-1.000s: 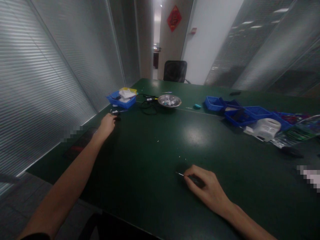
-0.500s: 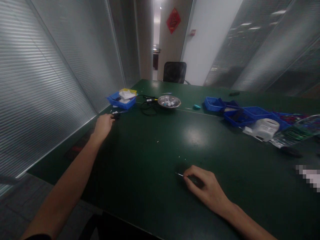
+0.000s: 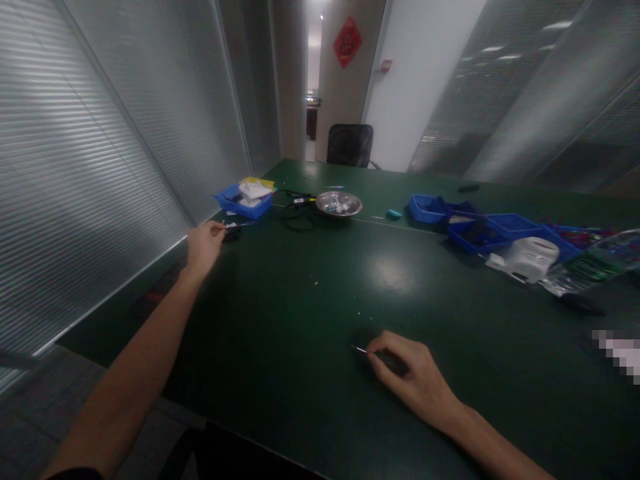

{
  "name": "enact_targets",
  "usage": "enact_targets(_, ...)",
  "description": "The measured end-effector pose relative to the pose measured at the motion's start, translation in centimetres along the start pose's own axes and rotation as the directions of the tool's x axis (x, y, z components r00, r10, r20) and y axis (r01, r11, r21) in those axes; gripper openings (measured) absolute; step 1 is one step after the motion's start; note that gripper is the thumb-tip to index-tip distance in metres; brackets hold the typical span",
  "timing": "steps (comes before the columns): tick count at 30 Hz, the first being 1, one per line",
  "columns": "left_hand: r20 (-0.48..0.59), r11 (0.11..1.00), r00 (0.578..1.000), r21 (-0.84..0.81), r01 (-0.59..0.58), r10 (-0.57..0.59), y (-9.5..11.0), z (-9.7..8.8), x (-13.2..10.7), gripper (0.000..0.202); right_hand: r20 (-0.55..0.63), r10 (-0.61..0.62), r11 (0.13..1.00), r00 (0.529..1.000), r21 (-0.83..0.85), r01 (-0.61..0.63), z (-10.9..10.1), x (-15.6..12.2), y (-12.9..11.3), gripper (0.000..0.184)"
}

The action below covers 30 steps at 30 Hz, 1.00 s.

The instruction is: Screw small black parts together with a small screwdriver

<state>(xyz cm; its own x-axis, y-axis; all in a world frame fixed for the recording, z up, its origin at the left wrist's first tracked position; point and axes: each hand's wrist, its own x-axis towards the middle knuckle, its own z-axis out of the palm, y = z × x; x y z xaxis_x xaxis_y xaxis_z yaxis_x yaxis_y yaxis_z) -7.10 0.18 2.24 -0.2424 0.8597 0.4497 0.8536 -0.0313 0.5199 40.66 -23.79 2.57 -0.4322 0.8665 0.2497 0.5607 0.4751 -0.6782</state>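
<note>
green table (image 3: 300,313) bore the left hand (image 3: 203,245), grip pinched on a small dark part (image 3: 233,227), and the right hand (image 3: 415,380), grip closed round a thin tool (image 3: 361,349); lifting likely wanted steadiness.

Surface: dark green table (image 3: 310,320), matte, dotted with small white specks (image 3: 316,283).
Far left: blue bin (image 3: 250,211) held white pieces; black cable (image 3: 295,217) lay coiled just beside it.
Far centre: metal bowl (image 3: 339,204); small teal object (image 3: 394,214) lay near it.
Right side: cluster of blue bins (image 3: 423,215); white vented housing (image 3: 527,257); clear plastic bag (image 3: 590,267); black object (image 3: 583,305).
Near edge: thin tool (image 3: 361,349) rested on the surface.
</note>
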Motion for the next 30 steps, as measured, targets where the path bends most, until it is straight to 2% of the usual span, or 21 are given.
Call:
enact_targets(4,0.003,0.998,1.0,-0.058,0.022,-0.022,-0.7,1.0,0.4,0.029,-0.004,0.002,1.0,1.0,0.012,-0.002,-0.1,0.1,-0.2,0.015)
enact_targets(8,0.118,0.995,0.992,-0.09,0.052,-0.041,-1.5,1.8,0.7,0.029,-0.01,-0.007,1.0,1.0,0.016,0.007,-0.1,0.2,-0.4,0.014)
enact_targets(10,0.118,1.0,0.993,-0.025,-0.014,0.017,-1.8,2.0,0.7,0.027,-0.01,-0.008,1.0,1.0,0.019,0.008,0.0,0.1,-0.4,0.014)
enact_targets(13,0.065,0.982,0.988,0.12,-0.144,0.137,-2.2,2.4,0.6,0.024,-0.006,-0.005,1.0,1.0,0.016,0.005,0.1,0.1,-0.2,0.013)
enact_targets(15,0.043,0.967,0.986,0.194,-0.167,0.162,-2.3,2.7,0.4,0.024,-0.003,-0.002,1.0,1.0,0.011,0.002,0.1,0.0,0.0,0.012)
enact_targets(23,0.086,0.944,0.991,0.306,-0.127,0.105,-2.5,3.1,0.4,0.026,-0.005,-0.005,1.0,1.0,0.005,0.005,0.1,-0.1,0.1,0.012)
enact_targets(30,0.095,0.956,0.994,0.282,-0.077,0.052,-2.7,3.2,0.9,0.024,-0.004,-0.003,1.0,1.0,0.007,0.003,0.0,0.0,-0.2,0.015)
